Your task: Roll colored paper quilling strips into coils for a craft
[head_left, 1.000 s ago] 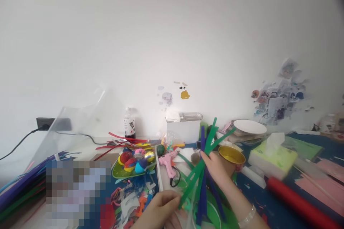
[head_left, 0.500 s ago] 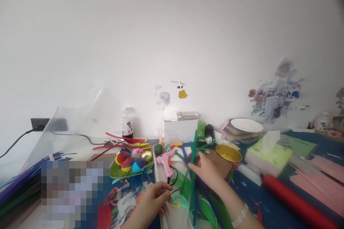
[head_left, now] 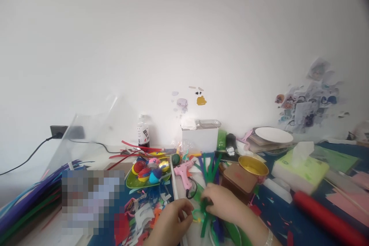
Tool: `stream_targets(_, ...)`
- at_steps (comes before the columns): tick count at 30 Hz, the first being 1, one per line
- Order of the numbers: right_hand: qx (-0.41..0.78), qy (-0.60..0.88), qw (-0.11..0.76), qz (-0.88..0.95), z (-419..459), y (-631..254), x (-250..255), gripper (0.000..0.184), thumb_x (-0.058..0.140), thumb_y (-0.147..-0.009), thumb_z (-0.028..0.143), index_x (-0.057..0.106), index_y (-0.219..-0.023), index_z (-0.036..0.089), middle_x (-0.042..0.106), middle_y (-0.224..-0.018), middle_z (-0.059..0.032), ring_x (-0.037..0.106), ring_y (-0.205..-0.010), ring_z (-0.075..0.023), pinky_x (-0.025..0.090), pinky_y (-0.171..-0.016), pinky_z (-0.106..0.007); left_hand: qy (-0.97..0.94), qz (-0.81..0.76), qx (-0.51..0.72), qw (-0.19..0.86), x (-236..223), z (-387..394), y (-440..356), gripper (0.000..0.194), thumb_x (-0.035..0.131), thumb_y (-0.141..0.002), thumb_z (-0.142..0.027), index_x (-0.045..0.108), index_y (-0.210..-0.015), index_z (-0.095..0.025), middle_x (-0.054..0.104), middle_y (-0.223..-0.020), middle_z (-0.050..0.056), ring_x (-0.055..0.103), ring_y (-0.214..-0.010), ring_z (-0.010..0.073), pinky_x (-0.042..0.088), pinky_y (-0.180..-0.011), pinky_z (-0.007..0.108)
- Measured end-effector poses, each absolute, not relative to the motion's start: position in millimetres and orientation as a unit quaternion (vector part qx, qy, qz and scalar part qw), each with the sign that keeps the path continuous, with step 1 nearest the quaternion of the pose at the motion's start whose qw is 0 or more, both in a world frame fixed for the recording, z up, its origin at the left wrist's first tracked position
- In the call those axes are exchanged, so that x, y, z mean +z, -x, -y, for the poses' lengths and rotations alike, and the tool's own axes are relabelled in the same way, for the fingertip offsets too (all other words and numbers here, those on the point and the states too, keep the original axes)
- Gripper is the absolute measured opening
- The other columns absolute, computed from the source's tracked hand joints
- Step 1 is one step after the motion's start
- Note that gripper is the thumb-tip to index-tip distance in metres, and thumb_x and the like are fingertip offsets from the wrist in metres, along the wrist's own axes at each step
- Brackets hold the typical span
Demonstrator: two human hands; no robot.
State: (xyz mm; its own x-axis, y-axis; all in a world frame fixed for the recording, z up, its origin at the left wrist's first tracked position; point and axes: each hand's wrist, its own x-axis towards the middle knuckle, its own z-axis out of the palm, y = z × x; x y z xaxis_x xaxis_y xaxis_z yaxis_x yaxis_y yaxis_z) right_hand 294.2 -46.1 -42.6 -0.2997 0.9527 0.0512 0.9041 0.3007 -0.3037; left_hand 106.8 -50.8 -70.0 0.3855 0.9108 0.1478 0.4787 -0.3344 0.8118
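Green pipe cleaners (head_left: 212, 169) fan upward from my right hand (head_left: 223, 203), whose thumb and fingers are pinched around their lower part. A green end hangs below the fingers. Purple-blue pipe cleaners (head_left: 219, 226) lie behind and beneath them. My left hand (head_left: 175, 217) is just to the left, its fingers loosely curled with a gap at the thumb and nothing visible between them. Close to its fingertips is a small teal and yellow ring (head_left: 198, 215). A pink glue gun (head_left: 183, 173) lies on the white board beyond my left hand.
A green tray (head_left: 134, 182) of colourful balls stands left of the glue gun, with paper scraps (head_left: 144, 217) nearer. To the right are a brown box (head_left: 239, 177), gold tin (head_left: 253, 166), tissue pack (head_left: 301, 169) and red roll (head_left: 323, 217). A bottle (head_left: 143, 130) stands near the wall.
My right hand has come lower and nearer, its fingers now closed round the green pipe cleaners, which are bunched and lowered. The whole view has shifted slightly, moving everything to the right.
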Motion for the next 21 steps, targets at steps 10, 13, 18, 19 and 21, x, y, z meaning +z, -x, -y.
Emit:
stream_targets(10,0.041,0.581,0.123,0.803,46.0,-284.7,-35.0,0.014,0.055,-0.071,0.012,0.064,-0.078,0.021,0.059,-0.085,-0.0009,0.054,-0.082,-0.0166,0.035,-0.062,-0.022,-0.812,-0.462,0.24,0.264,-68.3,58.8,-109.3,0.022,0.043,-0.073,-0.017,0.063,-0.082,-0.021,0.065,-0.081,0.001,0.059,-0.066,0.0133,0.042,-0.056,0.019)
stream_targets(13,0.006,0.581,0.161,0.798,43.6,-284.9,-31.9,0.012,0.056,-0.075,0.013,0.064,-0.078,0.022,0.058,-0.085,-0.001,0.053,-0.084,-0.0173,0.037,-0.064,-0.023,-0.823,-0.447,0.233,0.261,-67.6,65.6,-113.1,0.024,0.042,-0.073,-0.014,0.063,-0.083,-0.021,0.066,-0.08,0.002,0.06,-0.066,0.0131,0.044,-0.056,0.018)
stream_targets(18,-0.034,0.561,0.229,0.794,41.2,-289.6,-32.0,0.01,0.058,-0.076,0.013,0.063,-0.075,0.022,0.056,-0.083,-0.0016,0.053,-0.084,-0.0177,0.04,-0.064,-0.023,-0.838,-0.429,0.256,0.217,-66.4,67.8,-111.8,0.027,0.043,-0.072,-0.01,0.062,-0.087,-0.022,0.066,-0.084,0.002,0.061,-0.074,0.0144,0.048,-0.065,0.021)
stream_targets(19,-0.04,0.56,0.243,0.791,40.7,-290.3,-32.4,0.011,0.058,-0.076,0.012,0.063,-0.075,0.021,0.055,-0.083,-0.0018,0.052,-0.083,-0.0177,0.04,-0.064,-0.023,-0.841,-0.43,0.266,0.19,-65.9,65.7,-109.8,0.029,0.042,-0.073,-0.009,0.062,-0.091,-0.023,0.066,-0.089,0.003,0.061,-0.081,0.0156,0.049,-0.071,0.023)
stream_targets(21,-0.051,0.558,0.266,0.785,39.4,-290.6,-33.7,0.011,0.057,-0.076,0.011,0.062,-0.075,0.021,0.055,-0.084,-0.0023,0.052,-0.083,-0.0177,0.041,-0.065,-0.023,-0.853,-0.43,0.269,0.123,-65.6,59.2,-105.2,0.038,0.042,-0.074,-0.007,0.06,-0.103,-0.024,0.064,-0.104,0.005,0.056,-0.098,0.0197,0.046,-0.085,0.031)
